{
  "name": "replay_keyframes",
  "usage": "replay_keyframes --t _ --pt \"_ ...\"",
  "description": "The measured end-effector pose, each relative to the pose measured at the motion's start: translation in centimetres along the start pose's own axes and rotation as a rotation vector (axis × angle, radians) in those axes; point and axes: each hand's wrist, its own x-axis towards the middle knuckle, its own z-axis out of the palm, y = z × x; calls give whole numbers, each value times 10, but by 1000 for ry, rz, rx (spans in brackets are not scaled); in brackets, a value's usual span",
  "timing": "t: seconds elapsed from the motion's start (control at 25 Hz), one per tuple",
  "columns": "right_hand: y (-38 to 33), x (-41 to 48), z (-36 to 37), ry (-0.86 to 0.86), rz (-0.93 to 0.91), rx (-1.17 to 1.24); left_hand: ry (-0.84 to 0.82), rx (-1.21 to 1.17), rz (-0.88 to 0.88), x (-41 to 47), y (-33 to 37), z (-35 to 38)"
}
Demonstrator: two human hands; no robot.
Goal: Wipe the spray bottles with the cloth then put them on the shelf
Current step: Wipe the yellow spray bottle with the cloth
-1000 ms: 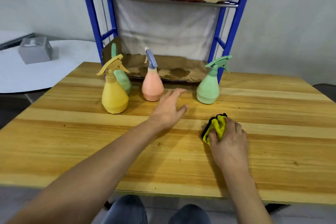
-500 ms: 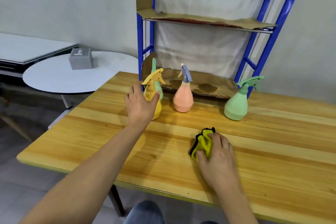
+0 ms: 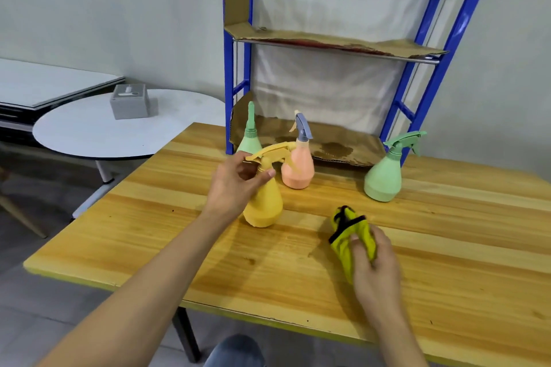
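— What kind of place is this?
— A plain workroom, I think. Bare grey wall [image 3: 119, 24], a wood table [image 3: 447, 292], a blue metal shelf [image 3: 228, 83] with cardboard [image 3: 328, 39] on it, and a round white table [image 3: 89, 134].

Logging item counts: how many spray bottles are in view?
4: yellow bottle in the left hand; rear green bottle behind it; pink bottle beside it; right green bottle standing apart.

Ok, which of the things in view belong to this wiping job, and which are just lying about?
Job:
yellow spray bottle, held by the left hand
pink spray bottle
right green spray bottle
back green spray bottle
yellow cloth, held by the right hand
blue shelf

Lying about:
grey box
round white table
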Motion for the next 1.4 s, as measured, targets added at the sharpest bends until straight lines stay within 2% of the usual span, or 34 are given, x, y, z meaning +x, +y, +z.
replay_keyframes --t 0.08,0.12,0.2,0.28,0.4,0.52,0.68,0.88,1.04,1.16,1.28,1.36,1.4 --pt "-9 2 -9 104 114 300 -58 -61 22 -22 2 6" --pt "-17 3 -12 150 115 400 -75 -98 38 -33 4 10" --pt "-36 3 -13 182 3 519 -105 -187 67 -50 8 21" --pt "-56 3 -8 135 -152 565 -139 -277 93 -65 12 33" --pt "-66 3 -7 -30 -257 506 -123 -391 122 -78 15 45" --pt "-65 21 -17 -213 -275 263 -105 -450 153 -79 11 49" --pt "-72 40 -13 -288 -320 -10 -75 -414 178 -77 6 50" --pt "-62 33 -23 -288 -424 -28 -35 -259 255 -83 2 55" --pt "-49 31 -32 -260 -368 -74 -59 -251 238 -83 9 55" --pt "-12 18 -37 -265 -295 -107 -39 -257 194 -84 7 48" --pt "-4 9 -40 -92 -141 83 -43 -256 166 -87 8 45" --pt "-27 12 -40 41 -155 216 -43 -248 164 -89 10 47" --pt "-42 15 -38 43 -184 271 -42 -244 170 -89 11 49"
